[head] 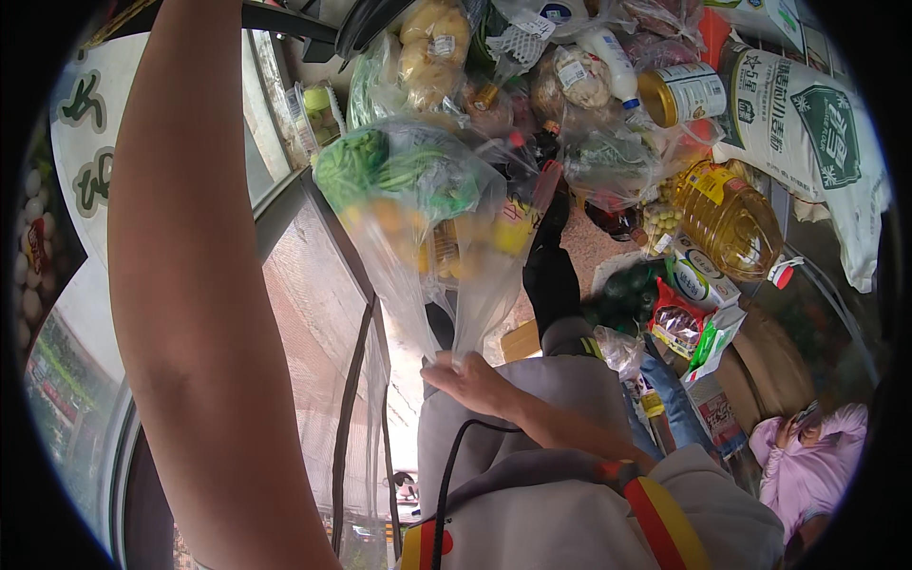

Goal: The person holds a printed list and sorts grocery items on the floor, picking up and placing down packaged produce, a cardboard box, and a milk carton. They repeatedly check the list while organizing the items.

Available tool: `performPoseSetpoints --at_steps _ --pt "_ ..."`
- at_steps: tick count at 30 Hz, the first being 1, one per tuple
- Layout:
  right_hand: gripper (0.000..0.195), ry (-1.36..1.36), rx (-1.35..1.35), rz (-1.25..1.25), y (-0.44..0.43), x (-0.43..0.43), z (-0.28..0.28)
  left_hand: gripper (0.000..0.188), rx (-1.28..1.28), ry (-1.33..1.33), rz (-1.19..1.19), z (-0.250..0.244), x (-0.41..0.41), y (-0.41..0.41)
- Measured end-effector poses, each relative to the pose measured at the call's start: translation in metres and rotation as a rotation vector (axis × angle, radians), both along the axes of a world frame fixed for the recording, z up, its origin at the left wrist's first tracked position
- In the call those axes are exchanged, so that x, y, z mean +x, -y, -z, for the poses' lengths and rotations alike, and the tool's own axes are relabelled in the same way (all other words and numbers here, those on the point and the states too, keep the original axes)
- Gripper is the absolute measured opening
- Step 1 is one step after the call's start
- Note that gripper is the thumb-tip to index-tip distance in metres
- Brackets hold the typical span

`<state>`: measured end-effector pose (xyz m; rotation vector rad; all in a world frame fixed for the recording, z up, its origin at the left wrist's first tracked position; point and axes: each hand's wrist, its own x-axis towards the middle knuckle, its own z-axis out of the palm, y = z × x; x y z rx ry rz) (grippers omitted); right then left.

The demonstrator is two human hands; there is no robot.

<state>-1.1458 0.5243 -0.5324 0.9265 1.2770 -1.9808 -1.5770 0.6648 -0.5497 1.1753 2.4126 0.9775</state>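
My right hand [467, 382] grips the gathered neck of a clear plastic bag [442, 306] in front of my lap. Through its film show green leafy vegetables [353, 160], long green beans [420, 171] and blurred yellow-orange items [385, 221]. A dark bottle with a red cap [516, 139] is just behind the bag, partly covered by it. On the left, my bare left arm [192, 235] reaches up past the top of the picture, so my left hand is out of view. My black-clad foot and lower leg [556, 278] are right of the bag.
Bagged potatoes [431, 50], a gold-lidded jar [684, 92], a flour sack [798, 128], a large cooking-oil bottle [730, 217] and a milk carton [705, 274] crowd the far and right sides. A mesh curtain [320, 285] hangs left. A person in pink [812, 463] is lower right.
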Motion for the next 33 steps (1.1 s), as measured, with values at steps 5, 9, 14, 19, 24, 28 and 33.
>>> performPoseSetpoints --at_steps 5,9,14,19,24,28,33 --pt "0.027 0.072 -0.134 -0.005 -0.079 -0.003 -0.113 0.051 -0.248 -0.080 -0.118 -0.013 0.018 0.008" --pt "0.029 0.036 0.062 -0.092 -0.124 -0.005 -0.170 0.051 -0.191 -0.188 -0.203 -0.013 0.017 -0.006" --pt "0.027 -0.020 0.232 -0.225 -0.198 -0.018 -0.233 0.047 -0.250 -0.034 -0.077 -0.038 0.000 -0.017" --pt "0.023 0.123 0.368 -0.157 -0.275 -0.017 -0.310 0.046 -0.234 -0.045 -0.151 -0.047 0.005 -0.024" --pt "0.017 0.113 0.447 -0.013 -0.332 -0.042 -0.358 0.043 -0.264 -0.083 -0.174 -0.053 0.012 -0.033" --pt "0.017 -0.080 0.641 -0.126 -0.369 -0.069 -0.334 0.043 -0.237 -0.058 -0.196 -0.043 0.006 -0.027" --pt "0.023 -0.055 0.939 -0.387 -0.437 -0.083 -0.239 0.047 -0.227 0.074 -0.223 -0.033 0.005 -0.026"
